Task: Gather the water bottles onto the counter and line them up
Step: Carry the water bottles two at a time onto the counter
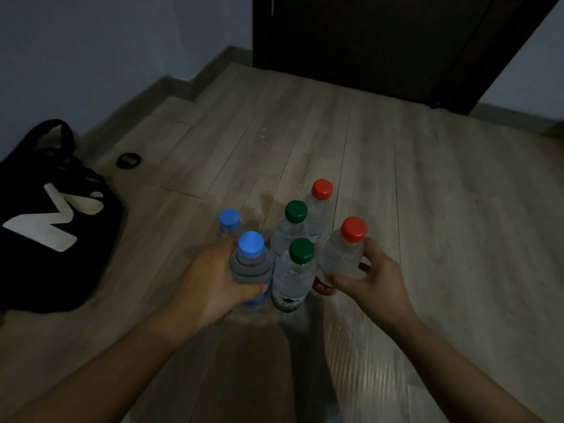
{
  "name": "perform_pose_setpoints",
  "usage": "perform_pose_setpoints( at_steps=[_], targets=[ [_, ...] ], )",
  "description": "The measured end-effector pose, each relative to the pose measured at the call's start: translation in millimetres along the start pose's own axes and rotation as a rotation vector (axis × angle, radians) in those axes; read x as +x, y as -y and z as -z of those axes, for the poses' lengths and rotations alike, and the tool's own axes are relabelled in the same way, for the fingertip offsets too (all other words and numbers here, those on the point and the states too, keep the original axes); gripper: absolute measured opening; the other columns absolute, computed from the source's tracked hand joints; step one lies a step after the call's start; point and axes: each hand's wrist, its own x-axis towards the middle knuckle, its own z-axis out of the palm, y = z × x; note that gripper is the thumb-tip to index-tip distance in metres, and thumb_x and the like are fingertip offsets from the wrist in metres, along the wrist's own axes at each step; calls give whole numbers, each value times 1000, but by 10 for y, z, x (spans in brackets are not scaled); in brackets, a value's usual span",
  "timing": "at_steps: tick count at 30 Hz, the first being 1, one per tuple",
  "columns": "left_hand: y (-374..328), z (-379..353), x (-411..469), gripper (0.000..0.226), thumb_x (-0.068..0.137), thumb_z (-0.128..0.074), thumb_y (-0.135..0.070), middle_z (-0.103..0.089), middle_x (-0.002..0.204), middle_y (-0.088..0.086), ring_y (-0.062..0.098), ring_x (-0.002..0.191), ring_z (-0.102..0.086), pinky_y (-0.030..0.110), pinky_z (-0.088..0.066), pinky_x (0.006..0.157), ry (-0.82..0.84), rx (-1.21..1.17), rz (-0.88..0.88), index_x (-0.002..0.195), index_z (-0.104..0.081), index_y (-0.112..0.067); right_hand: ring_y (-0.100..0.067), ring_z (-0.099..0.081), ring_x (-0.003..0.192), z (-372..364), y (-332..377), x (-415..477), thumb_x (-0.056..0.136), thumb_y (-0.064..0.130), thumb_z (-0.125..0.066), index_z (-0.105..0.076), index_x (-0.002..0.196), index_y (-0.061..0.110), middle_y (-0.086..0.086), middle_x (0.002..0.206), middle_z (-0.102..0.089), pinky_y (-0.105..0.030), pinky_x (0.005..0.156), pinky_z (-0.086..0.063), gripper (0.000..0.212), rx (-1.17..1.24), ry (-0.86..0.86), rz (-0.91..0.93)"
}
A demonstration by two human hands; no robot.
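— What could slip?
— My left hand (213, 279) wraps the blue-capped clear plastic bottle (251, 267), my right hand (370, 277) the red-capped one (343, 257), on the wooden floor (427, 209).
— Lifting could topple the green-capped neighbour (294, 276).

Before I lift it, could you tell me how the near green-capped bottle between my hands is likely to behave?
The near green-capped bottle looks tall and narrow, so a sideways nudge may tip it into its neighbours. It seems full and capped, so probably fairly heavy and firm rather than crushable. Its smooth clear plastic could be somewhat slippery.
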Motion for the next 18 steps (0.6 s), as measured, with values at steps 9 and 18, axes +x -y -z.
perform_pose_setpoints(
  at_steps=[9, 18],
  targets=[
    [-384, 289, -218, 38, 64, -86, -31, -70, 79, -15, -12, 77, -62, 4, -45, 61, -50, 10, 21, 91, -59, -36, 9, -62, 95, 282, 402, -244, 65, 29, -81, -52, 103, 39, 29, 101, -62, -2, 77, -45, 49, 70, -79, 77],
    [-1171, 822, -69, 40, 58, -79, -49, -67, 93, -30, -11, 81, -65, 4, -50, 64, -21, 15, -57, 92, -60, -41, 8, -63, 95, 787, 1158, -43, 64, 35, -80, -55, 101, 40, 27, 102, -65, -2, 76, -45, 45, 85, -88, 122]
  ],
)
